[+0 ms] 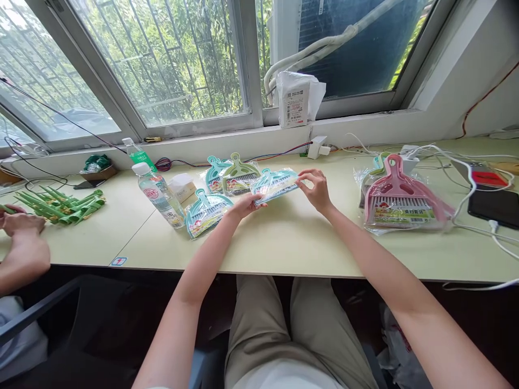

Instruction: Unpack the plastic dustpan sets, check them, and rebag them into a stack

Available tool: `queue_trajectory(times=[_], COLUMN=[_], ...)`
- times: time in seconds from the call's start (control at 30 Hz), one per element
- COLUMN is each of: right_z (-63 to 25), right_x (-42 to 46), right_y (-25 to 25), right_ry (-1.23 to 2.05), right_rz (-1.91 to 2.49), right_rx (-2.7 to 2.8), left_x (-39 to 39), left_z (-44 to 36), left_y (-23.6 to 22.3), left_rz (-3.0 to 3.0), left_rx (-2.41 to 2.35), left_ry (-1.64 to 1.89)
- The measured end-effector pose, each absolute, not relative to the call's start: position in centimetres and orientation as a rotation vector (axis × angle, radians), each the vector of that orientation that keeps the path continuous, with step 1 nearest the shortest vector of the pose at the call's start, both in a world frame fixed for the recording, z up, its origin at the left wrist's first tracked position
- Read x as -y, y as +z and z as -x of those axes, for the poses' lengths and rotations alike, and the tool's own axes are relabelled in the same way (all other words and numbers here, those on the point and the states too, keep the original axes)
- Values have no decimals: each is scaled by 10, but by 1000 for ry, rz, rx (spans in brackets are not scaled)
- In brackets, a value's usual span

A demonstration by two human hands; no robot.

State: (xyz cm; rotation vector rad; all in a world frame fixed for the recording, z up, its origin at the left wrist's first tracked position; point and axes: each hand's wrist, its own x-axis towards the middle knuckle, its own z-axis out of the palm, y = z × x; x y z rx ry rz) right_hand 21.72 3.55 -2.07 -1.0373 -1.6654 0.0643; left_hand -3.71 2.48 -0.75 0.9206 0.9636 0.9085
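Between my two hands is a blue dustpan-and-brush set (275,183) in a clear plastic bag, tilted above the table. My left hand (245,207) grips its near left corner, fingers beneath and thumb on top. With thumb and fingertips pinched, my right hand (315,189) holds the bag's right edge. Close by on the left lie a second blue bagged set (206,213), a green one (240,175) and another blue one (214,168) behind. Farther right, a pink bagged set (399,197) rests on top of other bagged sets, a green handle (380,161) showing behind it.
Two plastic bottles, one clear (160,197) and one green-labelled (140,155), stand left of the sets. A co-worker's hand (24,222) is at the far left beside green stalks (67,205). A phone (495,206) and white cables lie at right. A box (295,105) sits on the sill.
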Motion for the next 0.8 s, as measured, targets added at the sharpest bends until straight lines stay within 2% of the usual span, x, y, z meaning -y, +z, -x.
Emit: queue_trajectory(times=[0.2, 0.37, 0.43, 0.53, 0.7, 0.8], right_z=[-209, -208, -207, -205, -206, -214], right_x=[-41, -45, -44, -41, -36, -36], right_y=[-38, -44, -43, -41, -35, -32], right_ry=[339, 903, 992, 850, 290, 164], right_rz=[1033, 990, 975, 1006, 1119, 1097], right_rx=[1515, 1361, 1324, 1345, 1507, 1528], left_x=[-22, -20, -20, -21, -24, -24], left_z=[37, 38, 36, 35, 36, 36], left_y=[-13, -11, -10, -9, -11, -13], left_rz=[-1225, -1300, -1299, -1267, -1175, -1155], left_rx=[-892, -922, -940, -964, -948, -958], left_ry=[802, 833, 851, 905, 970, 942])
